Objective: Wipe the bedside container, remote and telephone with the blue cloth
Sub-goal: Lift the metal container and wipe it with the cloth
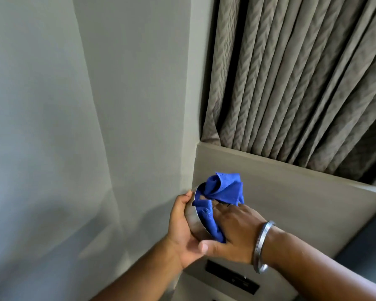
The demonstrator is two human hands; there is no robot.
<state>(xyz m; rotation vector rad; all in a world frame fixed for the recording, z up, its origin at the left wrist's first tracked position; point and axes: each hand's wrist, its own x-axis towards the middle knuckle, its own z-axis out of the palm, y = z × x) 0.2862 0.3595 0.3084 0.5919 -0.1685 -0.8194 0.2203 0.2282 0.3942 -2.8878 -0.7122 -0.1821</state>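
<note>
A round silver metal container [195,222] is held up in the air, tilted with its mouth facing right. My left hand [182,231] cups it from the left and below. My right hand [234,231], with a steel bangle on the wrist, presses the blue cloth [220,190] into the container's mouth; part of the cloth sticks out above the rim and part hangs at the lower edge. The container's inside is hidden by the cloth. No remote or telephone shows in this view.
A grey wall [74,127] fills the left. Pleated grey curtains [302,72] hang at the upper right above a beige ledge [291,168]. A dark switch panel [232,276] is set in the surface below my hands.
</note>
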